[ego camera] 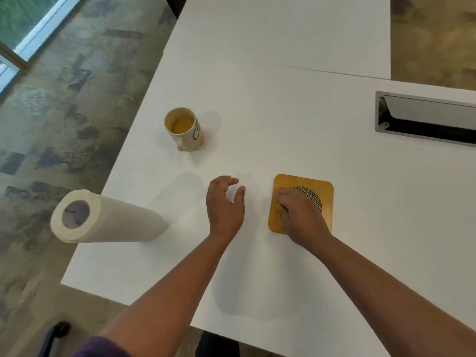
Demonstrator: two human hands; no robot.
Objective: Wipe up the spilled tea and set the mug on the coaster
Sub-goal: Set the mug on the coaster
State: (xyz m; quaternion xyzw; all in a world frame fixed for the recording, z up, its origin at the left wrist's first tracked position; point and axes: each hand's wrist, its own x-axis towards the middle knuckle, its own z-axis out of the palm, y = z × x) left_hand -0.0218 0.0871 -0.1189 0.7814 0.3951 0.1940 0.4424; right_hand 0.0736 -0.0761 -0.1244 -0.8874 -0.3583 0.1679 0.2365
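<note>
The right hand (300,217) lies palm down on the coaster (301,203), its fingers curled loosely over the near left part of the board. Whether its grip pinches the coaster's edge or just presses on top cannot be told, since the fingertips are tucked out of sight beneath the knuckles. The hand also covers most of the round mesh inset (313,198) in the coaster's middle, so only an arc of it shows on the far side.

The left hand (224,204) is just to the left of the coaster, clear of it, low over the table (283,112). Its grip is wide and holds nothing: thumb spread to the right, fingers bent slightly and pointing away. Whether the palm touches the table is hard to say. Both forearms reach in from the near edge, bare, with a bit of purple sleeve (100,347) cut off at the bottom of the view.

The mug (185,128) stands upright on the table, well beyond the left hand and apart from the coaster, its handle turned toward the near side. Tea fills the bottom of it. Dark lettering on its side is too curved away to read. A few faint specks sit on the table just near the mug's base; no clear puddle can be made out on the white surface.

A paper roll (103,219) stands upright near the table's left edge, to the left of the left hand. At the far right a metal cable tray (425,117) runs out of view.
</note>
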